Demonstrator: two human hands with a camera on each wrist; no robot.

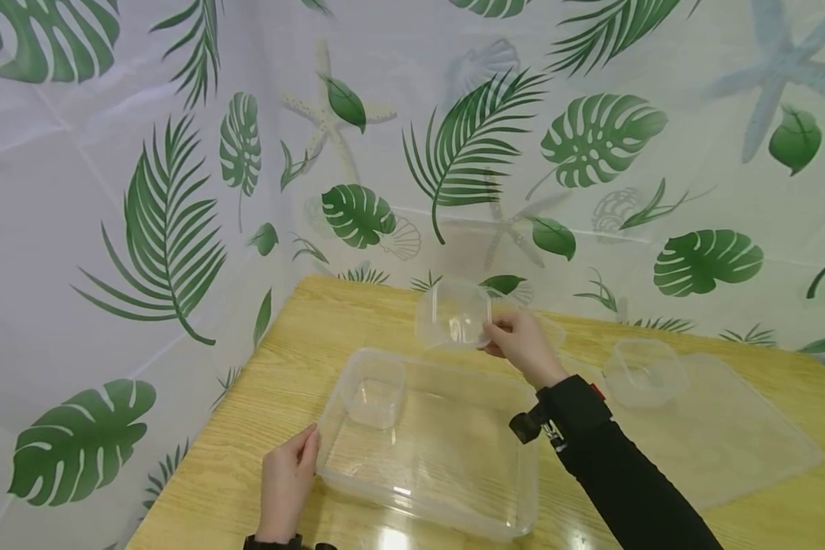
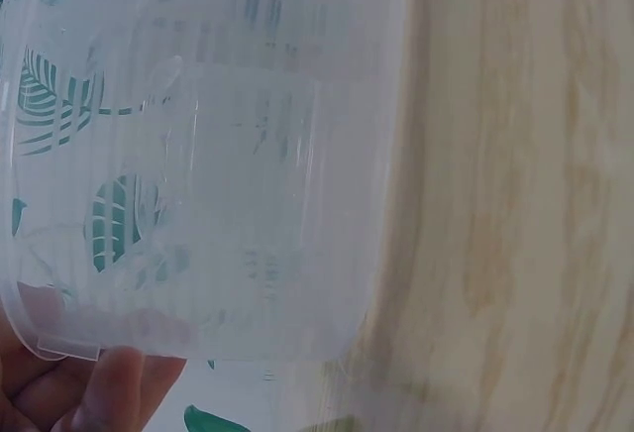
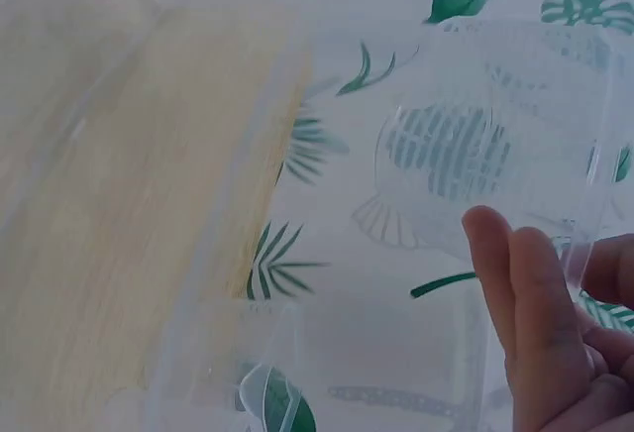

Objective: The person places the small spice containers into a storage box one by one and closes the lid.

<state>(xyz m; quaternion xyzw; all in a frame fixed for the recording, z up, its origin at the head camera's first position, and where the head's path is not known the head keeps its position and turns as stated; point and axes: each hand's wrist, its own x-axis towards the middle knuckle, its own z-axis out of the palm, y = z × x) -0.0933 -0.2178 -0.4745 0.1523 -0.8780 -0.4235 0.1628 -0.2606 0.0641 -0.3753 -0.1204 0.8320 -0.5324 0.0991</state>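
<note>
A large clear plastic storage box (image 1: 412, 500) stands on the wooden table, with a small clear container (image 1: 376, 399) inside its back left corner. My left hand (image 1: 287, 477) holds the box's left rim; in the left wrist view its thumb and fingers (image 2: 117, 387) pinch the edge. Above the box's back edge, my right hand (image 1: 522, 347) pinches the rim of another clear plastic container (image 1: 447, 315), raised and tilted on its side. The right wrist view shows the fingers (image 3: 540, 293) lying along that container's wall (image 3: 446, 155).
Right of the box, a third small clear container (image 1: 646, 374) sits at the edge of a large flat translucent lid (image 1: 736, 435). Part of another clear item (image 1: 552, 333) shows behind my right hand. A leaf-print curtain (image 1: 454, 153) hangs behind the table (image 1: 247, 412).
</note>
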